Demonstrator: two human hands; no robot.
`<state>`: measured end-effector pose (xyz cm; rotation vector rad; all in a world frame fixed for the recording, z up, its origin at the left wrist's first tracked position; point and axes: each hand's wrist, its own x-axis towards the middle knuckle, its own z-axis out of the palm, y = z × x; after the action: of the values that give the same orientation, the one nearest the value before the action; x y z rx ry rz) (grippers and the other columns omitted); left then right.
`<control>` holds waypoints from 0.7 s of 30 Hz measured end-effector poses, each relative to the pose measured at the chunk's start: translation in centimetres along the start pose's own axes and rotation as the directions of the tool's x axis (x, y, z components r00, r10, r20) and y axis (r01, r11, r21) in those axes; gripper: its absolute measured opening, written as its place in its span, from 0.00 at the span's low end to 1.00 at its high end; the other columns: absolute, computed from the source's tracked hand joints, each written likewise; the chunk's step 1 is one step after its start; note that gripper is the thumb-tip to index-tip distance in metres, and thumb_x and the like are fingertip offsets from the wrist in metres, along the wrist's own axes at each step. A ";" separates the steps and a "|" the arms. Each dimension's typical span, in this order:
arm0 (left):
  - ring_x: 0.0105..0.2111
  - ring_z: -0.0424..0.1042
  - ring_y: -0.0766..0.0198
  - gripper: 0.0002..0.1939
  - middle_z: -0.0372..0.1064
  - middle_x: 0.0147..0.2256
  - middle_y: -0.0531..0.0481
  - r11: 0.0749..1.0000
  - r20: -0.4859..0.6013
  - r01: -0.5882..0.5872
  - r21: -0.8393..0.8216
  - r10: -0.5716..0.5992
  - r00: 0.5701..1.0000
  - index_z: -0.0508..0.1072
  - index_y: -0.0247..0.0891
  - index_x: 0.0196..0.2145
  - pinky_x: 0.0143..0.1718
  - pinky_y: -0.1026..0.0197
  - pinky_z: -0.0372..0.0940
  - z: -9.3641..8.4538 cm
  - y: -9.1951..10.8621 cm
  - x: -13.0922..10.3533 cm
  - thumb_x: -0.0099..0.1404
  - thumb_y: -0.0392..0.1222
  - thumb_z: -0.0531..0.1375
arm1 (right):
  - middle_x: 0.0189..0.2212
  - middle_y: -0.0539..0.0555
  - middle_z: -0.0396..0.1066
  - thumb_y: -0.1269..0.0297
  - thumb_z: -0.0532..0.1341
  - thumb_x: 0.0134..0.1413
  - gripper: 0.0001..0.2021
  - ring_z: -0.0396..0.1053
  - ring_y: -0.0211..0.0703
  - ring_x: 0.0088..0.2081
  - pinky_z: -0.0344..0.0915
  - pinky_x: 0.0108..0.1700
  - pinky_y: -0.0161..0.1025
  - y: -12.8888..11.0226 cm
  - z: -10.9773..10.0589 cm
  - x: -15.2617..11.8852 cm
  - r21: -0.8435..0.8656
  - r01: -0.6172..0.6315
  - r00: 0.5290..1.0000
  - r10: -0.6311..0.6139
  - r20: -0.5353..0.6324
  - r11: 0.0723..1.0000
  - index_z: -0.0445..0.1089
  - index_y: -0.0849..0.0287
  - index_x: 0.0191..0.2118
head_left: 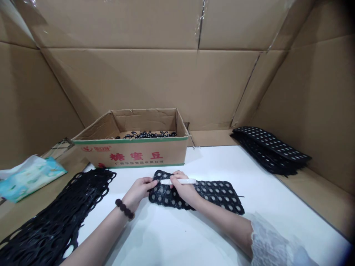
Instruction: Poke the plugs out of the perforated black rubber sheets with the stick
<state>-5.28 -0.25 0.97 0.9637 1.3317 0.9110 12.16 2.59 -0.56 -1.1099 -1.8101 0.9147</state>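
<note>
A black rubber sheet (pixel 222 195) with rows of round pale spots lies across the white table in front of me. My left hand (pixel 140 190) pinches its left end between thumb and fingers. In my right hand (pixel 183 188) is a slim white pen-like tool (pixel 188 181), gripped like a pen and lying nearly level. Its tip rests at the sheet's left part, close to my left fingertips. Whether the tip touches the rubber I cannot tell. My right hand and forearm cover the middle of the sheet.
Behind stands an open cardboard box (pixel 169 155) with many small black rings (pixel 149 135) inside. To the left lies a pile of black perforated webbing (pixel 52 218), beside a tissue pack (pixel 33 179). Stacked black sheets (pixel 269 147) sit at back right. Cardboard walls (pixel 155 81) enclose the table.
</note>
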 end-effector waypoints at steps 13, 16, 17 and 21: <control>0.23 0.64 0.64 0.11 0.65 0.21 0.52 0.912 -0.264 -0.227 0.342 0.325 0.908 0.68 0.35 0.25 0.25 0.65 0.56 1.6 -1.1 -0.4 0.51 0.47 0.56 | 0.28 0.52 0.62 0.69 0.48 0.53 0.14 0.57 0.41 0.35 0.49 0.38 0.40 -0.2 1.3 -0.3 -0.308 0.104 0.993 -0.119 -0.029 0.946 0.61 0.59 0.19; 0.22 0.63 0.66 0.13 0.63 0.20 0.52 0.981 -0.188 -0.136 0.138 0.161 0.969 0.67 0.33 0.26 0.23 0.66 0.55 1.3 -0.9 -0.3 0.49 0.48 0.58 | 0.27 0.51 0.62 0.69 0.46 0.53 0.16 0.57 0.40 0.35 0.49 0.38 0.40 -0.6 0.8 -0.2 -0.227 0.052 0.999 -0.053 0.003 0.972 0.58 0.60 0.17; 0.22 0.63 0.66 0.14 0.63 0.20 0.52 0.987 -0.174 -0.120 0.110 0.138 0.975 0.67 0.32 0.25 0.22 0.66 0.55 1.1 -0.8 -0.2 0.49 0.48 0.58 | 0.27 0.50 0.62 0.68 0.46 0.53 0.16 0.57 0.39 0.35 0.49 0.38 0.40 -0.7 0.7 -0.2 -0.213 0.042 0.999 -0.040 0.014 0.976 0.58 0.60 0.16; 0.20 0.61 0.67 0.15 0.62 0.20 0.53 0.989 -0.169 -0.115 0.094 0.130 0.977 0.66 0.32 0.24 0.21 0.67 0.54 1.0 -0.7 -0.1 0.48 0.49 0.59 | 0.28 0.50 0.62 0.67 0.47 0.54 0.18 0.57 0.40 0.36 0.49 0.40 0.41 -0.8 0.5 -0.2 -0.198 0.052 0.998 -0.043 0.048 0.979 0.58 0.60 0.16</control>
<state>-4.32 -0.69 0.32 1.0588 1.4811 1.0610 11.53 2.08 -0.10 -1.1713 -1.9900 0.7470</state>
